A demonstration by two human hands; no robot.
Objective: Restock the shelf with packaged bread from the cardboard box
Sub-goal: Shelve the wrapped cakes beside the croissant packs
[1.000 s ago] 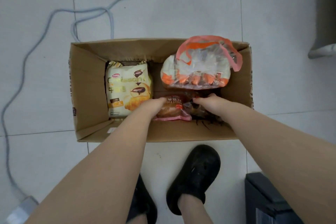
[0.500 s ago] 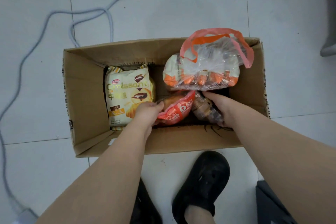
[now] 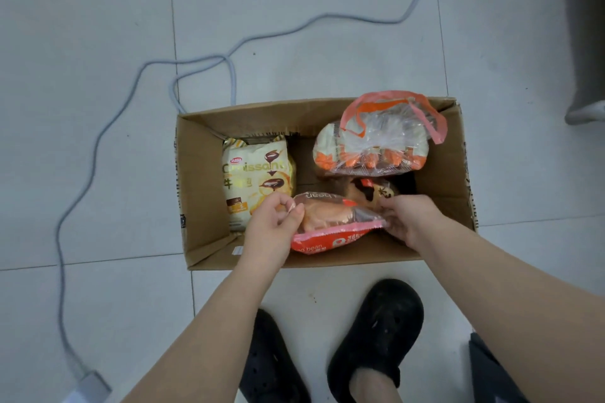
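A person's left hand [image 3: 273,222] pinches one end of a red bean bread packet [image 3: 330,222] while the right hand [image 3: 407,219] grips the other end, holding it over the near edge of a cardboard box [image 3: 203,180] on a tiled floor [image 3: 98,26]. Still in the box are a croissant bag [image 3: 255,173] at left and a clear orange-trimmed bread bag [image 3: 373,147] at right, with a dark packet [image 3: 376,191] beneath it; a grey cable [image 3: 229,49] loops behind, black shoes [image 3: 376,321] below.

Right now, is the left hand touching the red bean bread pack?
Touching. The head view shows the left hand pinching the red bean bread pack's left edge.
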